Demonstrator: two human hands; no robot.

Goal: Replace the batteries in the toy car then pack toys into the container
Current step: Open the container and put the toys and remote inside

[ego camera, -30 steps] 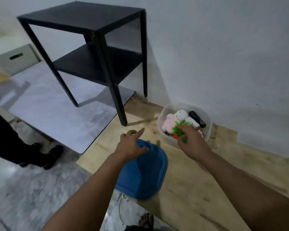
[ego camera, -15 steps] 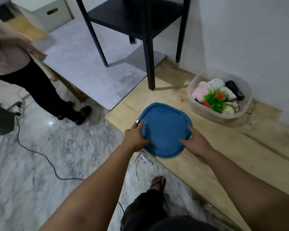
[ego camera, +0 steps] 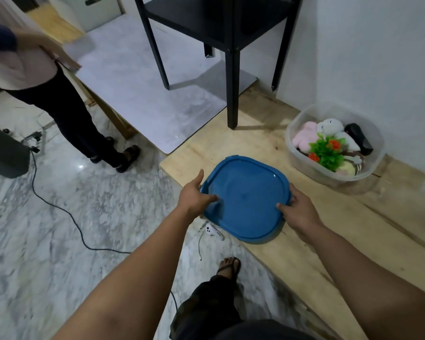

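Both hands, left hand [ego camera: 194, 196] + right hand [ego camera: 298, 209], gripping blue lid [ego camera: 245, 200]. Toy-filled container [ego camera: 297, 153] far right; plastic plant [ego camera: 326, 150] sticks up, lid prob won't seat.

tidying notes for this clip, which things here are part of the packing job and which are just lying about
Part of the job: blue lid, held by left hand and right hand; clear container; toys inside it.

Lying about: black side table; black cable; white gadget.

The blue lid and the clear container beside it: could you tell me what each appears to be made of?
Blue lid: probably moulded plastic, smooth and slightly glossy, with a raised rim and soft reflections. Clear container: likely translucent plastic, since the toys show hazily through its wall.
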